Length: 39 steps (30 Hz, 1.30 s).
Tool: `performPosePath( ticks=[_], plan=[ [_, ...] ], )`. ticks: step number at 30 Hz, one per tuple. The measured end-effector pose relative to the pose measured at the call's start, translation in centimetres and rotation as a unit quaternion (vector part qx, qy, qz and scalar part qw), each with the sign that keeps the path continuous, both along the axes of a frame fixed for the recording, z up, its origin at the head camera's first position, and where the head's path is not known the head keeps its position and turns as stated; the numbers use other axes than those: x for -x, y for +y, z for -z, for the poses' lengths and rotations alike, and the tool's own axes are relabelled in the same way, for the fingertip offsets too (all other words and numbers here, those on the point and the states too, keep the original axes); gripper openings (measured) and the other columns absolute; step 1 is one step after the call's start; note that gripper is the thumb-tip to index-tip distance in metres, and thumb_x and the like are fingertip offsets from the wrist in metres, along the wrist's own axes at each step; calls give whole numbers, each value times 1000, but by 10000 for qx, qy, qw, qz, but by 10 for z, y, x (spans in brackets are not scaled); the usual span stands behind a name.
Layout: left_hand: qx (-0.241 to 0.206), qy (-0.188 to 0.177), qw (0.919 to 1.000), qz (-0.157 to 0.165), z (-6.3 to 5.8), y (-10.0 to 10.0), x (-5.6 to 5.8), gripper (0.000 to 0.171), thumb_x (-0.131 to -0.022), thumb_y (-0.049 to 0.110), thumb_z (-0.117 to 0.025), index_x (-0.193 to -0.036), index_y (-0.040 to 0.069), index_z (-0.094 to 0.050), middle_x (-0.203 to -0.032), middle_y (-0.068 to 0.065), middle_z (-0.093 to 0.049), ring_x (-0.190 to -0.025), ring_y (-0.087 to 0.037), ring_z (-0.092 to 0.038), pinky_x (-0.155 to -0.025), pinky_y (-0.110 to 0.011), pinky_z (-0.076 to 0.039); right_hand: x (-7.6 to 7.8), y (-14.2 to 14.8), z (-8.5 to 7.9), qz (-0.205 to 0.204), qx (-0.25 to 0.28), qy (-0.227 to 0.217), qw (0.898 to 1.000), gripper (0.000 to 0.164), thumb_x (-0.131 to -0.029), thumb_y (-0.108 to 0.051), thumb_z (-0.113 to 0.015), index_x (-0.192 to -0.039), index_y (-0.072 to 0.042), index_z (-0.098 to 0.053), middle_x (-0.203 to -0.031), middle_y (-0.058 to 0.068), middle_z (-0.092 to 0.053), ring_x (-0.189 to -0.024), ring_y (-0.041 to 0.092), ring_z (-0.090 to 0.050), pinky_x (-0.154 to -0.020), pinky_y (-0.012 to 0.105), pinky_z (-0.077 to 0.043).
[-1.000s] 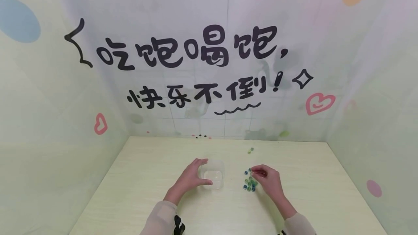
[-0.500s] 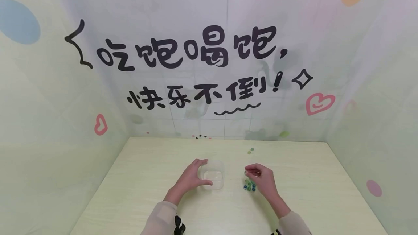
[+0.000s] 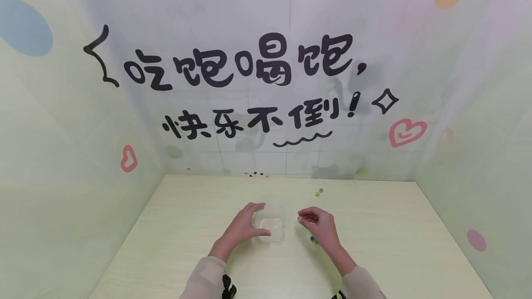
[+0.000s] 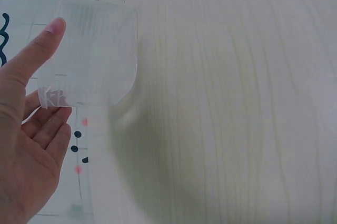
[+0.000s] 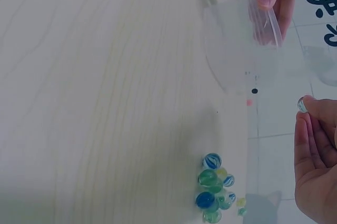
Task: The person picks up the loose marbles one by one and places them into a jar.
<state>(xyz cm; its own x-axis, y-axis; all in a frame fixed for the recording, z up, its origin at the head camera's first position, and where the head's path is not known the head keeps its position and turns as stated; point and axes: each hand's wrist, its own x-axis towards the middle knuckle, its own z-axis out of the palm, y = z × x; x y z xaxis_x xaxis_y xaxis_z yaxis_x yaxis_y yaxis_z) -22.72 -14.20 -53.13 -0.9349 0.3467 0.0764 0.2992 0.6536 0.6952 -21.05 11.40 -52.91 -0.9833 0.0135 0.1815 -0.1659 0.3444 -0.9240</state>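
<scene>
Thumb and fingers of my left hand [image 3: 238,230] grip the near-left side of a clear plastic container [image 3: 274,234], which stands upright on the table. In the head view I see no marbles inside it. My right hand [image 3: 323,228] is raised a little to the right of the container, apart from it. Between its thumb and fingertips it pinches a clear glass marble [image 5: 301,104], seen best in the right wrist view. Below that hand lies a cluster of blue and green marbles [image 5: 207,177], mostly hidden by the hand in the head view.
Two loose marbles [image 3: 317,194] lie farther back on the pale wooden table [image 3: 199,197]. A printed fabric backdrop [image 3: 232,160] rises behind the table and along both sides.
My right hand has moved left from the marble cluster toward the container, carrying a pinched marble. The left hand and the container have stayed in place.
</scene>
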Motion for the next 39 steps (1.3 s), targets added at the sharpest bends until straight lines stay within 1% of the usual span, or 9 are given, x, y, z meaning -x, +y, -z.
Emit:
performPosePath(
  ticks=[9, 19, 27, 31, 34, 39],
  plan=[
    [-23, -56, 10000, -67, 0, 1, 2, 85, -74, 33, -88, -144, 6, -49, -135, -15, -57, -127, -37, -54, -107, -57, -47, 2, -18, -1, -175, 13, 112, 9998, 12, -83, 2, -77, -94, -2, -74, -91, 11, -75, -82, 16, -70, -74, 18, -60],
    [-90, 34, 10000, 16, 0, 0, 1, 86, -74, 33, -88, -145, 3, -48, -136, -16, -57, -127, -38, -55, -106, -56, -48, -2, -32, 1, -437, -78, 120, 9989, 12, -84, 0, -76, -96, -2, -74, -94, 12, -75, -86, 19, -70, -77, 18, -60],
    [-69, 39, 10000, 26, 1, 0, 2, 87, -75, 34, -88, -145, 3, -47, -136, -16, -56, -128, -37, -54, -106, -56, -48, -2, -40, 3, -502, -308, 136, 9982, 14, -85, -3, -76, -99, -5, -74, -96, 9, -75, -86, 14, -69, -79, 19, -60],
    [-69, 39, 10000, 30, 0, 0, 1, 86, -75, 34, -88, -145, 4, -47, -136, -16, -57, -127, -37, -55, -106, -56, -48, -1, -42, 2, -510, -320, 52, 9982, 15, -86, -3, -75, -100, -6, -73, -97, 9, -75, -87, 15, -69, -80, 19, -60],
    [-32, 41, 10000, 31, 0, 0, 1, 85, -75, 34, -87, -145, 4, -48, -136, -16, -56, -128, -37, -55, -106, -56, -48, -1, -43, 1, -552, -285, 43, 9981, 15, -86, -2, -75, -101, -5, -73, -98, 11, -75, -88, 17, -69, -81, 19, -60],
    [-5, 60, 10000, 22, 1, 0, 2, 85, -75, 34, -88, -145, 5, -48, -136, -15, -57, -127, -37, -55, -106, -55, -48, -2, -43, 0, -525, -297, 19, 9982, 15, -86, -3, -75, -101, -5, -73, -98, 10, -75, -89, 17, -69, -80, 19, -60]
  ],
)
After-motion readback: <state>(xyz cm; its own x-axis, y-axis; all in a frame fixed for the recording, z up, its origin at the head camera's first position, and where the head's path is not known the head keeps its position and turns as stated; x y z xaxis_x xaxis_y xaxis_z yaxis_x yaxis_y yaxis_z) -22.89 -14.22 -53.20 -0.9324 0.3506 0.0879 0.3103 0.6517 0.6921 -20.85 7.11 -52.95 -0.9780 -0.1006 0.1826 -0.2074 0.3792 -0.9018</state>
